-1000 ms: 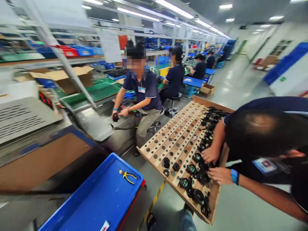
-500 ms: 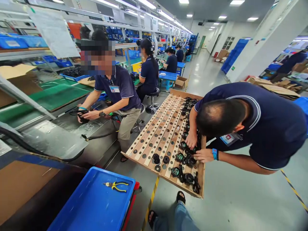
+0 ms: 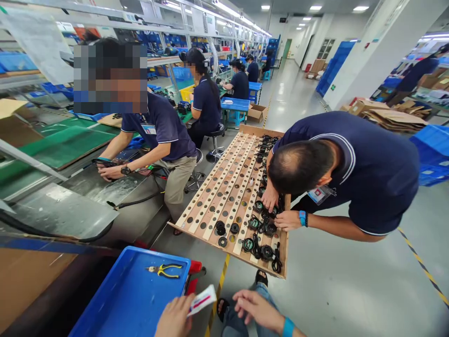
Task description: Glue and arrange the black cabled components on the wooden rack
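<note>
While left hand (image 3: pixel 174 318) pinches white packet (image 3: pixel 201 300), right hand (image 3: pixel 257 310) hovers beside.

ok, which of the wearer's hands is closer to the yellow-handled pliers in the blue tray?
Left. The left hand, holding a small white packet, sits at the blue tray edge just below the pliers. The right hand is further right, off the tray.

A long factory hall is lit by ceiling light strips (image 3: pixel 224 8), with a glossy grey floor (image 3: pixel 336 290) and shelved workbenches (image 3: pixel 52 140) lined along one side.
</note>
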Tool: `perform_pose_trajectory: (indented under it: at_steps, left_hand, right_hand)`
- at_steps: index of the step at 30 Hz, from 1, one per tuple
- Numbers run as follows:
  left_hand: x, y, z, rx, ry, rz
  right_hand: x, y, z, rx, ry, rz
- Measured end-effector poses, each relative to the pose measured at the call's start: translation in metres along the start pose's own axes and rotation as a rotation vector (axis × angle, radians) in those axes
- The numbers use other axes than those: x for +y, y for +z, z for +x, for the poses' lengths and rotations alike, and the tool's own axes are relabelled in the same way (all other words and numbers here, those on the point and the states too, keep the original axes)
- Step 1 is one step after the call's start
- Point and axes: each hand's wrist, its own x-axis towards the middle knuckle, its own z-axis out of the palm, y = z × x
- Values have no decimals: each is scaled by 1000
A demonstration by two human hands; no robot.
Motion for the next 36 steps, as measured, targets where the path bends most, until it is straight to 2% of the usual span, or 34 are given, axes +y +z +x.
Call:
perform_pose_trajectory:
  at_steps: [1,3,4,5,7,10,12,14,15,16,18,19,20,21,23,28,33,36]
  left_hand:
    - [25,-8,5,129,171,22]
    - [65,-21,11,527,408,126]
    - [79,-28,10,662,486,165]
    - [90,-36,9,737,534,187]
    - [104,-54,3,800,597,176]
    - [116,-73,-7,830,628,118]
    - [125,-72,-10,899,541,-52]
    - [139,-59,-9,942,348,-410]
    - [147,-52,-7,877,244,-651]
    - [155,-44,-4,730,175,-910]
    - [171,-35,1,323,105,-1390]
    - [178,-34,2,141,75,-1543]
    - [185,-34,2,7,41,-1638]
    - [191,-35,2,-73,11,-1689]
    - [199,-39,0,-136,-29,-1720]
    - [208,-37,-1,-155,-42,-1760]
    - [223,-11,15,-156,-87,-1844]
    - [235,9,30,-88,-122,-1921]
  right_hand:
    - [-9,5,3,-30,-12,31]
    - [-22,9,4,-79,-18,104]
    - [-24,9,1,-82,-10,138]
    - [-25,8,-3,-73,-1,170]
    - [-22,5,-12,-36,9,211]
    - [-20,2,-24,63,-37,288]
    - [-24,4,-30,171,-96,403]
    - [-29,9,-34,259,-143,531]
    - [-31,12,-35,277,-165,574]
    - [-32,15,-36,284,-186,591]
    - [-30,20,-37,279,-221,556]
    - [-26,22,-37,272,-240,518]
    - [-21,24,-36,274,-257,484]
    - [-14,26,-36,279,-267,460]
    - [1,28,-35,304,-275,458]
    - [28,21,-36,319,-200,489]
    - [41,-6,-31,267,-132,407]
    - [53,-27,-25,191,-131,411]
